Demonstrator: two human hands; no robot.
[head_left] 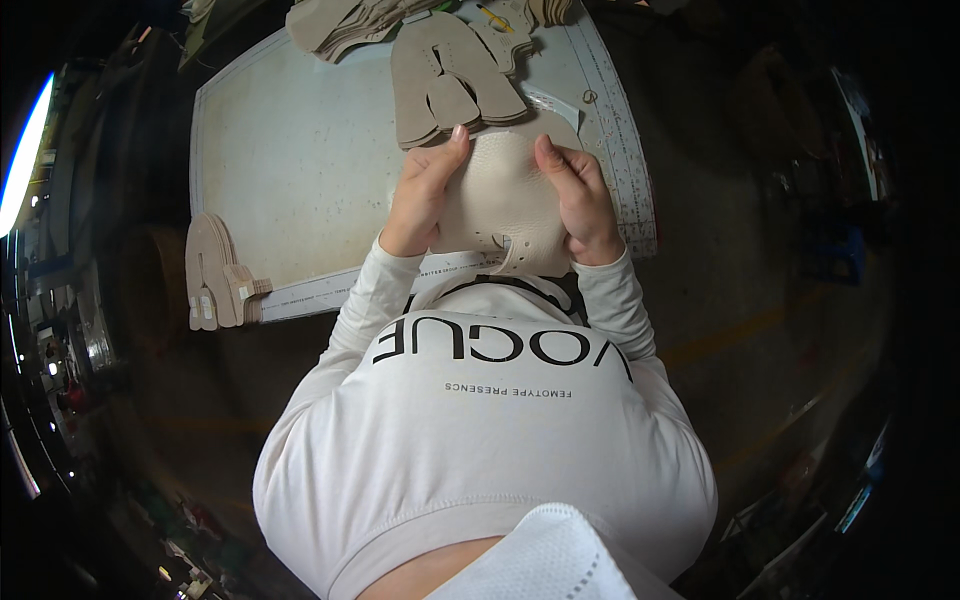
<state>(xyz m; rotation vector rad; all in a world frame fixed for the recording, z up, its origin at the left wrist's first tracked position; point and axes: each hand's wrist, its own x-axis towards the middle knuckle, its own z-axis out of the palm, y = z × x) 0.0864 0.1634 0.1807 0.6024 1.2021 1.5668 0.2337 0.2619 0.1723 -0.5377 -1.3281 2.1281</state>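
Note:
Between my two hands is a cream leather piece (503,185) with a pebbled grain, a strap-like part and small punched holes at its lower edge. My left hand (428,185) grips its left side, thumb on top pointing away from me. On the opposite side my right hand (583,190) pinches the leather, the thumb bent over its upper face. The fingers of both hands are mostly hidden under the piece. Just beyond lies a stack of taupe cut leather pieces (415,85), each with a slot in the middle.
A pale table (290,170) with a ruled border spreads in front of me. More cut pieces (340,28) are piled at its far edge, beside a yellow pen-like tool (494,18). Another stack of cut pieces (210,270) sits at the near left corner. A blue stool-like object (838,255) stands at right.

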